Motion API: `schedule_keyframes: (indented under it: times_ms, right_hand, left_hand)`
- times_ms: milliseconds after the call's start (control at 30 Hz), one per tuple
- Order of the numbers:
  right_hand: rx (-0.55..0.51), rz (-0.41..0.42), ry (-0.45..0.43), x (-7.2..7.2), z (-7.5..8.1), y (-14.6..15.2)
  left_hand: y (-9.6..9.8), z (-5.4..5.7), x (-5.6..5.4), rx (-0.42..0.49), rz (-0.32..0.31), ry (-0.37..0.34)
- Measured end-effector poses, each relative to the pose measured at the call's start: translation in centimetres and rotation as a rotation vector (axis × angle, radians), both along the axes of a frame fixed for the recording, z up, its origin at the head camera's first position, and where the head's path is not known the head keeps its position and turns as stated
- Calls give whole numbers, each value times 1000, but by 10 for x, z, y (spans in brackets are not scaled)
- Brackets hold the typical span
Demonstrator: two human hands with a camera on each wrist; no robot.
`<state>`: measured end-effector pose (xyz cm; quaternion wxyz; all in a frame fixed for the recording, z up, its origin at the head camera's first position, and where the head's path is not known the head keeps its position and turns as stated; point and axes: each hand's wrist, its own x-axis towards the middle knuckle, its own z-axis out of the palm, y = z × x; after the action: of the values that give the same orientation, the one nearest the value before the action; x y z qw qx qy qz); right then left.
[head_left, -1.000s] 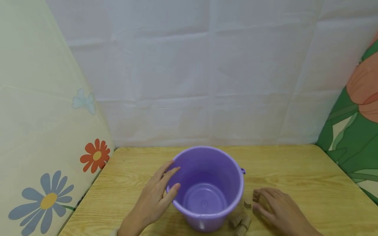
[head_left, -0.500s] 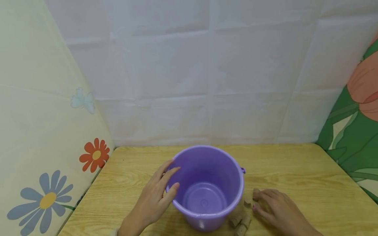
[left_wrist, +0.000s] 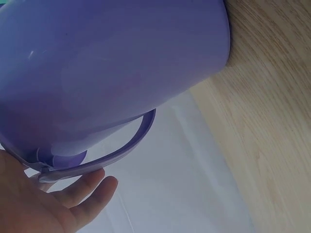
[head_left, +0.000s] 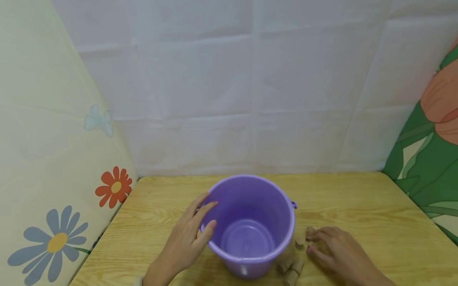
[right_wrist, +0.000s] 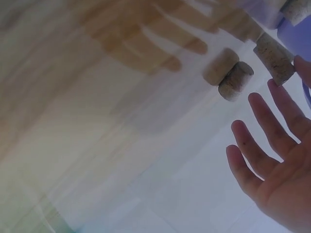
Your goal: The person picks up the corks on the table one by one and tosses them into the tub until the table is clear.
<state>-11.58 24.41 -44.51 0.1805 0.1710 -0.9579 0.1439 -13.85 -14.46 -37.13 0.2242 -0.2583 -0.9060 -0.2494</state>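
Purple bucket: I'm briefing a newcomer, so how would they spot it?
Start with the wood-grain table. The bucket stands there upright, between the left hand, touching it, and the right hand. Purple and open-topped, it dwarfs the brown corks beside it.

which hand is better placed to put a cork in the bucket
Probably the right hand: it seems to pinch a cork, and other corks lie nearby. The left hand rests on the bucket, on the side away from the corks.
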Motion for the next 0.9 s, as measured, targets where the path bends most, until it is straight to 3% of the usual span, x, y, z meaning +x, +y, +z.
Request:
schedule_keyframes:
  times_ms: [300, 567, 800, 900]
  right_hand:
    - [-57, -6, 110, -5, 10, 6]
    - [-128, -61, 234, -8, 40, 11]
    - [-198, -10, 461, -11, 64, 12]
    - [-231, 15, 508, -9, 72, 6]
  left_hand:
    - [1, 0, 0, 3, -3, 9]
    - [1, 0, -1, -5, -2, 3]
    - [1, 1, 0, -1, -2, -6]
    - [1, 1, 0, 1, 0, -5]
